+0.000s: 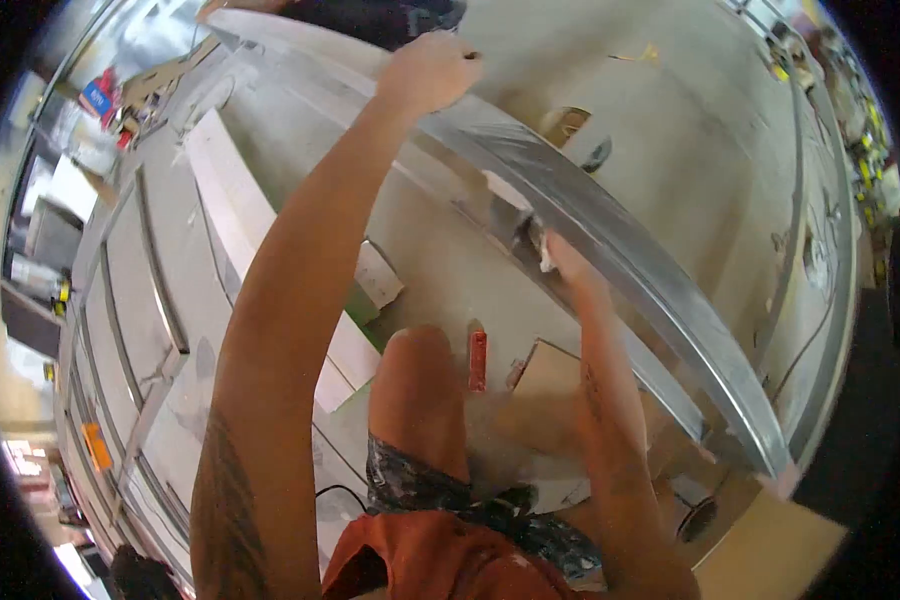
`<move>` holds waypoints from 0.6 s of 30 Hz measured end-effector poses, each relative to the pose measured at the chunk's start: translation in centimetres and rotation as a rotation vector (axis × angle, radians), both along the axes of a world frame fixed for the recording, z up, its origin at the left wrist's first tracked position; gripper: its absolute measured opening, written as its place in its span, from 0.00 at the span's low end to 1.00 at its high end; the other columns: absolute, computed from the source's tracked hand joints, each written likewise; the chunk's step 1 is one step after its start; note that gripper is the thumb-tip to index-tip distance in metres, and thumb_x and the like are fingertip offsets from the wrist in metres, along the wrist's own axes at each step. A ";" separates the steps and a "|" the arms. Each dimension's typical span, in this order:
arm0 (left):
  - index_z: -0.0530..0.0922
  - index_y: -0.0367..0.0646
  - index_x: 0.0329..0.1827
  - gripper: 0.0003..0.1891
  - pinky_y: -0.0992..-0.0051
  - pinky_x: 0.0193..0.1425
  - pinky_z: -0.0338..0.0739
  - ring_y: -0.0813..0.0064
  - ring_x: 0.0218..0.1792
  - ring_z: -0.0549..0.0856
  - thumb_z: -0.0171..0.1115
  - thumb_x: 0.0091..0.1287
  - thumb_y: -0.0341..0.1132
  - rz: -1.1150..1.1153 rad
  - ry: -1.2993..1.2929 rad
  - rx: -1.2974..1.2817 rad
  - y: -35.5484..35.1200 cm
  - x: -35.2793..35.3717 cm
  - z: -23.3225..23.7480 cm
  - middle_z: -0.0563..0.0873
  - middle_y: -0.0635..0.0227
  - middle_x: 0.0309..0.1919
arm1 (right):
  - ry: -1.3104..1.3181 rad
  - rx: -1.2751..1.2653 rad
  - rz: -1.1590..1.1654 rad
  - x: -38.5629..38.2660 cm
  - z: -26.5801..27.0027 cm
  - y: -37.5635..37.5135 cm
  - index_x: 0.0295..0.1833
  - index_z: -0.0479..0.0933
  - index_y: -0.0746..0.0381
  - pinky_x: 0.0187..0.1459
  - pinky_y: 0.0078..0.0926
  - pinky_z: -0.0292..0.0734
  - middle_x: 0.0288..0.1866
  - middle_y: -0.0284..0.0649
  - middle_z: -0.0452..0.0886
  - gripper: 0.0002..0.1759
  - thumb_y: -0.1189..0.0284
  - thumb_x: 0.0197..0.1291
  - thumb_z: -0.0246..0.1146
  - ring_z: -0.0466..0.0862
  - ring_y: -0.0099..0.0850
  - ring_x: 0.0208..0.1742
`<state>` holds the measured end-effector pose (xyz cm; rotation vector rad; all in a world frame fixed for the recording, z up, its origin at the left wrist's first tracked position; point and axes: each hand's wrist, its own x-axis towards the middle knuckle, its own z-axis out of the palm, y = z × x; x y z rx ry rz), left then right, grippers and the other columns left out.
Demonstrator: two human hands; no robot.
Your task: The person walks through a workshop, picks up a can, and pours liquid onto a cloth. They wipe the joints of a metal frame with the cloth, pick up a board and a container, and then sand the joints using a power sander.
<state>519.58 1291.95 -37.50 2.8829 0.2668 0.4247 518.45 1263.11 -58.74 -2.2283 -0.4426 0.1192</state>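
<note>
Forearms [288,275] extend, left hand [430,76] on metal beam [610,215], right hand [568,262] beside it.

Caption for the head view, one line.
Left hand on a long grey beam, right hand close beside it, bare knee below.

The left hand [430,75] is resting on a long grey metal beam [610,225], while the right hand [567,258] is holding a small pale item [545,252], perhaps a cloth, at the beam's near side. A long white board [228,185] is lying partly behind the left forearm [300,260]. A red block [478,361] is lying between the person's knee [418,365] and a brown panel [545,385].
</note>
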 end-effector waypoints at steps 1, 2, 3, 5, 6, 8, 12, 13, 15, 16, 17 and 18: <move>0.86 0.44 0.52 0.24 0.53 0.59 0.80 0.44 0.51 0.86 0.53 0.66 0.51 0.030 0.007 -0.007 0.1 0.1 -0.2 0.87 0.48 0.50 | -0.003 0.026 0.010 0.5 0.3 -0.1 0.65 0.77 0.60 0.65 0.41 0.70 0.64 0.50 0.80 0.26 0.54 0.74 0.52 0.79 0.47 0.64; 0.86 0.44 0.53 0.24 0.53 0.60 0.80 0.45 0.53 0.86 0.53 0.66 0.51 0.047 0.020 -0.033 0.1 0.2 -0.4 0.87 0.49 0.51 | 0.002 0.043 0.027 1.2 0.5 0.0 0.65 0.76 0.61 0.65 0.41 0.70 0.64 0.50 0.80 0.26 0.54 0.74 0.51 0.79 0.46 0.64; 0.86 0.45 0.53 0.24 0.54 0.60 0.80 0.47 0.54 0.86 0.52 0.66 0.50 0.063 0.029 -0.056 0.2 0.3 -0.6 0.88 0.51 0.52 | 0.012 0.052 0.045 2.0 0.5 0.2 0.65 0.76 0.61 0.65 0.41 0.70 0.64 0.50 0.80 0.26 0.53 0.74 0.51 0.79 0.46 0.64; 0.86 0.46 0.52 0.23 0.53 0.58 0.80 0.46 0.51 0.86 0.52 0.67 0.50 0.020 -0.013 -0.035 -0.2 -0.7 -0.2 0.88 0.51 0.49 | 0.040 0.041 0.097 3.2 0.6 1.3 0.65 0.76 0.61 0.65 0.40 0.70 0.64 0.50 0.80 0.26 0.53 0.74 0.51 0.79 0.46 0.64; 0.86 0.48 0.51 0.21 0.53 0.56 0.80 0.45 0.48 0.86 0.51 0.69 0.50 -0.047 -0.070 -0.007 -0.4 -0.9 0.2 0.88 0.52 0.45 | 0.050 0.024 0.126 3.9 0.6 1.9 0.65 0.76 0.61 0.65 0.40 0.70 0.64 0.50 0.80 0.27 0.53 0.74 0.51 0.79 0.46 0.64; 0.87 0.49 0.51 0.22 0.53 0.56 0.81 0.46 0.48 0.87 0.51 0.69 0.51 0.014 -0.028 -0.032 -0.7 -1.0 0.7 0.89 0.53 0.46 | 0.068 -0.017 0.178 4.7 0.5 2.8 0.65 0.76 0.61 0.65 0.40 0.70 0.64 0.50 0.80 0.27 0.53 0.74 0.51 0.79 0.46 0.64; 0.88 0.50 0.50 0.22 0.54 0.56 0.81 0.48 0.50 0.87 0.51 0.69 0.51 0.094 0.045 -0.021 0.2 -0.2 0.0 0.90 0.56 0.45 | 0.094 -0.092 0.235 4.5 -0.5 3.6 0.65 0.76 0.62 0.65 0.40 0.71 0.64 0.50 0.80 0.27 0.52 0.74 0.51 0.79 0.45 0.63; 0.88 0.50 0.50 0.22 0.54 0.56 0.81 0.48 0.50 0.87 0.51 0.69 0.51 0.109 0.043 -0.025 0.4 0.0 -0.2 0.90 0.56 0.45 | 0.102 -0.090 0.225 4.2 -0.5 3.4 0.65 0.76 0.62 0.65 0.40 0.71 0.64 0.50 0.80 0.28 0.52 0.75 0.51 0.79 0.45 0.63; 0.87 0.50 0.52 0.22 0.54 0.56 0.82 0.48 0.52 0.87 0.50 0.69 0.51 0.022 -0.006 -0.057 0.3 -0.5 -0.4 0.90 0.55 0.48 | 0.128 -0.058 0.183 3.0 -0.1 2.4 0.66 0.75 0.62 0.65 0.40 0.71 0.64 0.49 0.80 0.28 0.52 0.75 0.51 0.79 0.45 0.63; 0.87 0.50 0.52 0.22 0.54 0.56 0.82 0.48 0.52 0.87 0.50 0.69 0.51 0.038 -0.009 -0.060 0.1 -0.8 0.0 0.90 0.55 0.48 | 0.143 -0.008 0.151 2.6 0.5 1.6 0.66 0.75 0.62 0.65 0.40 0.71 0.64 0.49 0.80 0.28 0.52 0.75 0.51 0.79 0.45 0.63; 0.86 0.49 0.55 0.23 0.55 0.59 0.81 0.51 0.57 0.85 0.51 0.66 0.50 0.038 0.061 -0.098 -0.2 -1.3 0.8 0.87 0.56 0.54 | 0.155 0.050 0.118 2.4 1.1 0.8 0.66 0.75 0.62 0.64 0.40 0.71 0.64 0.49 0.80 0.28 0.52 0.75 0.50 0.79 0.45 0.63; 0.85 0.49 0.58 0.25 0.57 0.62 0.80 0.53 0.62 0.83 0.52 0.64 0.49 0.043 0.128 -0.140 -0.1 -1.5 1.4 0.85 0.57 0.60 | 0.175 0.120 0.098 2.3 2.0 0.3 0.66 0.75 0.62 0.64 0.40 0.71 0.64 0.49 0.80 0.28 0.52 0.75 0.50 0.80 0.45 0.63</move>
